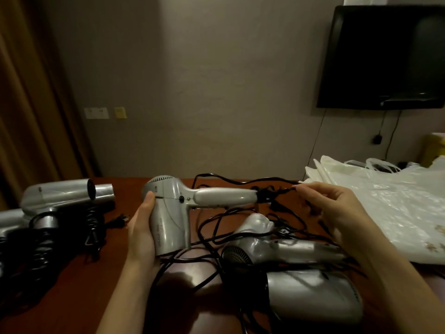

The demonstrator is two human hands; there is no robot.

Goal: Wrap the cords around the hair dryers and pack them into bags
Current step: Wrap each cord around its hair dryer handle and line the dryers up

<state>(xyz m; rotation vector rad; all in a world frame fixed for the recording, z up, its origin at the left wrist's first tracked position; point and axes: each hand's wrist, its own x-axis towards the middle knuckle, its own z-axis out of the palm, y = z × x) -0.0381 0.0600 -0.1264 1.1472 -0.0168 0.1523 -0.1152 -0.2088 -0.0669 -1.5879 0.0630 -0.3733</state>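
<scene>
My left hand [142, 227] grips the hair dryer [173, 208] by its barrel above the table; my right hand [337, 208] pinches its cord [240, 183], which looks soft and tangles easily.

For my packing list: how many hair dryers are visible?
5: held dryer in the left hand, two left dryers, two right dryers; others may be hidden.

held hair dryer [172, 213]: silver plastic, smooth, satin sheen
cord [240, 182]: black, rubbery, matt
table [72, 285]: dark reddish wood, polished, glossy
bags [385, 201]: thin translucent white plastic, crinkled, shiny
curtain [29, 92]: brown cloth, matt
</scene>
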